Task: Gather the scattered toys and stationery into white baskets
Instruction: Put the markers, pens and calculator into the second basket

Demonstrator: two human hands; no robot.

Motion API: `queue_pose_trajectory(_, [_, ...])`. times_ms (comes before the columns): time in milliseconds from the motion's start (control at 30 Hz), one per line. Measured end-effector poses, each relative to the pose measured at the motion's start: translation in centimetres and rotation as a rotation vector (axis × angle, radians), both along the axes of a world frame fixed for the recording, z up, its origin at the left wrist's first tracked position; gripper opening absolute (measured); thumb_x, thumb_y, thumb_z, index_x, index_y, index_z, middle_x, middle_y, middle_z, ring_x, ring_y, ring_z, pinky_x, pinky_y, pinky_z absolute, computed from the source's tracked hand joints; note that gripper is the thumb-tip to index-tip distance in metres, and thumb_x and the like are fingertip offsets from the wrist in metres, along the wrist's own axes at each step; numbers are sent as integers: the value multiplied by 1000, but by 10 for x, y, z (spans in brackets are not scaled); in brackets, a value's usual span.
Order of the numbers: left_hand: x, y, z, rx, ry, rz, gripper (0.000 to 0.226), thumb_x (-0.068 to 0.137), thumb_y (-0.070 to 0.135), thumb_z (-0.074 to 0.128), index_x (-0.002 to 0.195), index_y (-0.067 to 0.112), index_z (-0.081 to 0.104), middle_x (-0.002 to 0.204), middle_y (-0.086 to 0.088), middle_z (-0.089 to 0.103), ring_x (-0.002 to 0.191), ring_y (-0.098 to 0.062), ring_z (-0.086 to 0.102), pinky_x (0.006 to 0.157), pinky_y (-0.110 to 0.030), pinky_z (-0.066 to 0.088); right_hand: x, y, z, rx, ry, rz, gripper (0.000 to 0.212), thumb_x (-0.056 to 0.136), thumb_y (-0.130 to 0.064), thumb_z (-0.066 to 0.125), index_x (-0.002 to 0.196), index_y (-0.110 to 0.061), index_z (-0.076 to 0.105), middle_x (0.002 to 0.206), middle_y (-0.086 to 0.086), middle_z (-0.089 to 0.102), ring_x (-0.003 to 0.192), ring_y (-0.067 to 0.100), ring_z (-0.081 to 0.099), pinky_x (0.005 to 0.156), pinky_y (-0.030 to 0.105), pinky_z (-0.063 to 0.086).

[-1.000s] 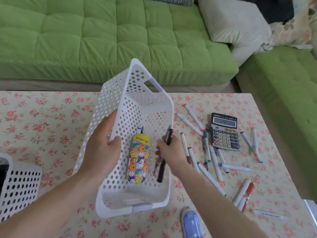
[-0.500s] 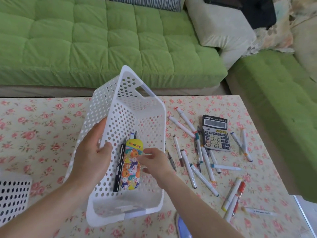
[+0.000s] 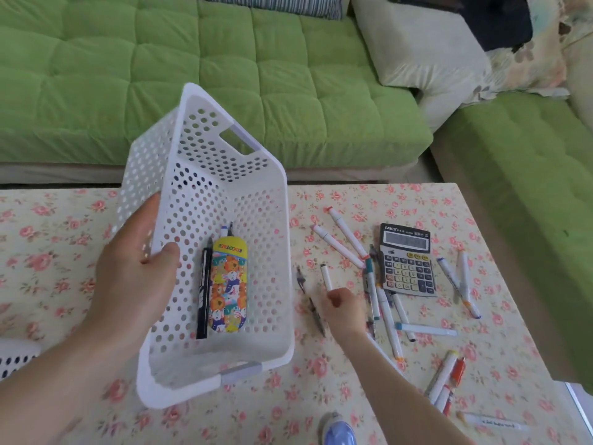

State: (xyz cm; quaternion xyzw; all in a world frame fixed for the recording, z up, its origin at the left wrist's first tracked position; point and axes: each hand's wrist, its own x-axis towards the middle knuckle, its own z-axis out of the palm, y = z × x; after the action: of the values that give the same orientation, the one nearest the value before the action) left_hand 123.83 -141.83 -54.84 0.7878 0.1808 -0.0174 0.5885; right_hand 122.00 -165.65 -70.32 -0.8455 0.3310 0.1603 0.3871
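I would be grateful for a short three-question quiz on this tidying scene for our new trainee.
1. True or false: the calculator lies inside the white basket.
2. Which hand grips the basket's side wall? A) left hand B) right hand C) both
3. Fill in: inside the basket, the black pen lies beside the colourful ____.

Key
1. False: it lies on the table, to the right of the basket.
2. A: the right hand is at a white marker on the table and seems to pinch its near end.
3. pencil case
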Motion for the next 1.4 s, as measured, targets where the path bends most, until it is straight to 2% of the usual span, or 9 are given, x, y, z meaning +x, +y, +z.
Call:
queue_pose_trajectory(133, [7, -6, -6, 48, 1, 22, 61, 92, 1, 46, 126, 51, 45, 114, 25, 60, 94, -13, 60, 87, -48, 51, 4, 4, -25, -81, 140, 194, 27, 93, -24, 49, 116, -11, 53, 97, 2, 57, 73, 17, 54, 54, 24, 42])
queue_pose_trajectory(267, [11, -8, -12, 51, 28, 8, 66, 92, 1, 44, 115, 62, 43, 92, 51, 54, 59, 4, 50, 62, -30, 47, 7, 12, -44, -278, 235, 386, 25, 93, -14, 45, 117, -11, 51, 101, 6, 61, 85, 23, 63, 67, 30, 52])
queue_pose_trajectory(367, [15, -8, -15, 60, 19, 22, 63, 92, 0, 45, 125, 54, 44, 111, 38, 57, 73, 16, 56, 71, -19, 51, 12, 11, -49, -313, 264, 432, 28, 92, -5, 41, 118, -9, 51, 113, 9, 58, 95, 25, 61, 70, 29, 48])
queue_pose_trajectory(533, [21, -16, -14, 111, 16, -11, 60, 93, 0, 43, 135, 42, 40, 135, 21, 47, 122, -4, 46, 105, -35, 37, 17, 4, -47, -299, 238, 420, 12, 90, -13, 46, 98, -11, 55, 101, 4, 57, 78, 20, 54, 64, 30, 47])
queue_pose_trajectory(633, [23, -18, -14, 125, 38, -21, 58, 94, 3, 42, 139, 39, 35, 143, 19, 38, 127, 5, 33, 105, -25, 31, 22, -3, -40, -328, 160, 342, 19, 93, -19, 45, 106, -8, 53, 99, 5, 52, 79, 20, 51, 64, 28, 43])
queue_pose_trajectory(867, [23, -23, -10, 144, 57, -60, 59, 95, 4, 41, 139, 43, 34, 142, 22, 38, 130, -32, 40, 105, -49, 33, 27, -11, -42, -379, 312, 326, 20, 94, -12, 40, 113, -5, 46, 109, 11, 56, 97, 27, 59, 75, 33, 50])
queue_pose_trajectory(1033, [25, -15, -16, 165, 44, -54, 59, 94, 4, 41, 139, 41, 35, 143, 20, 39, 130, 0, 37, 109, -28, 32, 29, -7, -49, -473, 369, 412, 28, 93, -8, 42, 120, -5, 50, 111, 9, 57, 96, 22, 60, 73, 29, 50])
queue_pose_trajectory(1200, [26, -19, -21, 183, 24, -69, 59, 94, 2, 40, 139, 39, 34, 140, 23, 38, 118, 14, 31, 78, 12, 26, 33, 0, -49, -459, 395, 450, 18, 92, -11, 48, 110, -9, 53, 83, 1, 51, 74, 19, 52, 51, 24, 37])
queue_pose_trajectory(1400, [26, -14, -26, 196, 3, -85, 60, 93, 1, 41, 140, 37, 34, 142, 20, 39, 119, 13, 32, 81, 13, 24, 30, -2, -46, -245, 209, 261, 12, 87, -18, 54, 81, -11, 46, 65, -1, 48, 56, 16, 47, 45, 25, 36])
